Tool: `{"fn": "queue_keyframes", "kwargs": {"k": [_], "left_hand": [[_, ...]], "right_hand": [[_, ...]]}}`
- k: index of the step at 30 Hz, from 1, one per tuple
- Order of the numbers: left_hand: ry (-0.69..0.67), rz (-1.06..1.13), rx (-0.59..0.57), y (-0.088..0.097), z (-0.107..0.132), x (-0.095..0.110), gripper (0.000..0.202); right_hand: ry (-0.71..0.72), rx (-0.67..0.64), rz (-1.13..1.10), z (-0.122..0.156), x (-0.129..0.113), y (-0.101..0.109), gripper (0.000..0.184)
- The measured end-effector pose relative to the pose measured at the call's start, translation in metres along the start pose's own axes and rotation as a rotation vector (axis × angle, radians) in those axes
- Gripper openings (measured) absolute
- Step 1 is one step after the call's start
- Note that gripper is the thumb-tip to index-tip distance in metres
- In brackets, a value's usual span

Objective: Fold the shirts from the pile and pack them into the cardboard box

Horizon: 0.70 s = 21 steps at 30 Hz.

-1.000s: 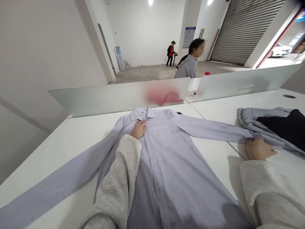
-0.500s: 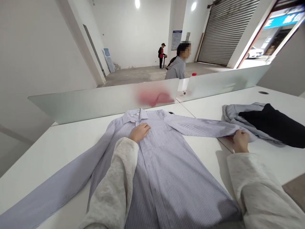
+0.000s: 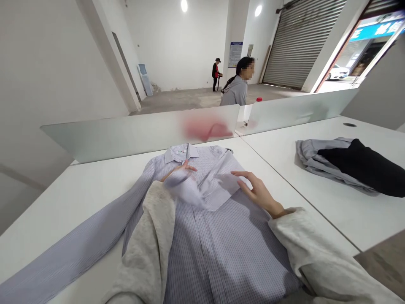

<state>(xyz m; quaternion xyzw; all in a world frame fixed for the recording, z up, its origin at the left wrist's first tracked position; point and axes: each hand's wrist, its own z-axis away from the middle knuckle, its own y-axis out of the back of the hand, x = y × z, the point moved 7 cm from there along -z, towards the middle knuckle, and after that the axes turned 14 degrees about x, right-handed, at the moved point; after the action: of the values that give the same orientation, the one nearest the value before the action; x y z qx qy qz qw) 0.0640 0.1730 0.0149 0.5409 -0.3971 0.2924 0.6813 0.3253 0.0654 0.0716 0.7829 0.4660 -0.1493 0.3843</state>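
Note:
A striped lavender shirt (image 3: pixel 218 249) lies face up on the white table (image 3: pixel 95 190), collar at the far side. Its right sleeve (image 3: pixel 209 185) is folded in across the chest and looks blurred. My right hand (image 3: pixel 256 190) hovers just right of that folded sleeve, fingers stretched out and apart, holding nothing. My left hand (image 3: pixel 179 169) sits near the collar, mostly covered by the sleeve end; only fingertips show. The shirt's left sleeve (image 3: pixel 63 257) stretches out flat toward the near left corner.
A pile of grey and black clothes (image 3: pixel 348 162) lies on the adjoining table at right. A frosted divider (image 3: pixel 133 133) stands along the far edge. Behind the divider one person stands close by, and another stands far back in the room.
My right hand carried the right sleeve from the far right inward over the chest and let it go. The left hand stayed near the collar.

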Motion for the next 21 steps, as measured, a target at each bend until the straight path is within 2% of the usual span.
{"fn": "queue_keyframes", "kwargs": {"k": [4,7,9,12,15,18,20,21], "left_hand": [[0.180,-0.015,-0.265,-0.006,0.019,-0.010,0.078],[0.178,-0.176,-0.345,-0.001,0.025,-0.012,0.059],[0.150,-0.269,-0.353,0.009,0.029,-0.008,0.045],[0.071,-0.414,-0.250,0.036,0.041,0.015,0.035],[-0.059,-0.541,-0.120,0.055,0.067,0.055,0.032],[-0.169,-0.564,-0.060,0.047,0.098,0.086,0.034],[-0.192,-0.569,-0.017,0.033,0.116,0.088,0.037],[-0.190,-0.579,0.035,0.028,0.122,0.083,0.039]], "right_hand": [[-0.108,0.072,0.142,0.003,0.053,-0.003,0.026],[-0.148,0.070,0.218,0.003,0.087,-0.010,0.032],[-0.157,0.069,0.242,0.003,0.100,-0.013,0.040],[-0.175,0.055,0.243,0.004,0.108,-0.016,0.049],[-0.249,0.046,0.213,0.005,0.115,-0.015,0.053],[-0.336,0.067,0.117,0.004,0.120,-0.012,0.054],[-0.385,0.071,0.023,0.003,0.121,-0.011,0.056],[-0.394,0.067,-0.019,0.003,0.121,-0.012,0.057]]}}
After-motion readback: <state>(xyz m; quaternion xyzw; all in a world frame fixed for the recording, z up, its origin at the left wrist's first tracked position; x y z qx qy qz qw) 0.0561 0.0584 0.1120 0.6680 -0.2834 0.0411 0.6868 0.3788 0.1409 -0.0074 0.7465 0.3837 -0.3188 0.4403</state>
